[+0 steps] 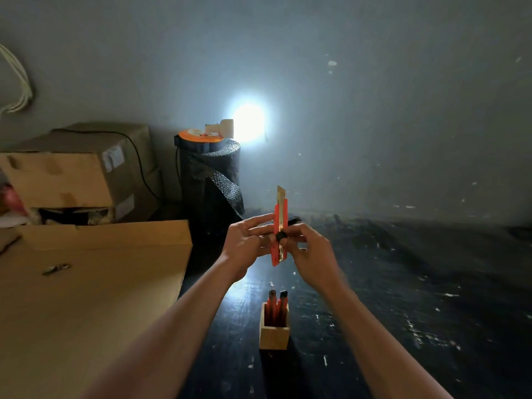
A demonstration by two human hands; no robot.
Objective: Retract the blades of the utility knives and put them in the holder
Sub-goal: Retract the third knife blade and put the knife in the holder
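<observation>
above a wooden holder (pixel 273 334) with two knives in it, left hand (pixel 244 244) and right hand (pixel 309 249) clamp a light, rigid orange utility knife (pixel 279 234) by its body, blade (pixel 281 191) out, best gripped clear of the edge

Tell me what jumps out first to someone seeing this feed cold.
First, the bright lamp glaring against the wall at center. Next, the orange utility knife held upright in midair by the left hand and right hand, its blade extended at the top. Below them, a wooden holder on the dark floor holds two more knives.
</observation>
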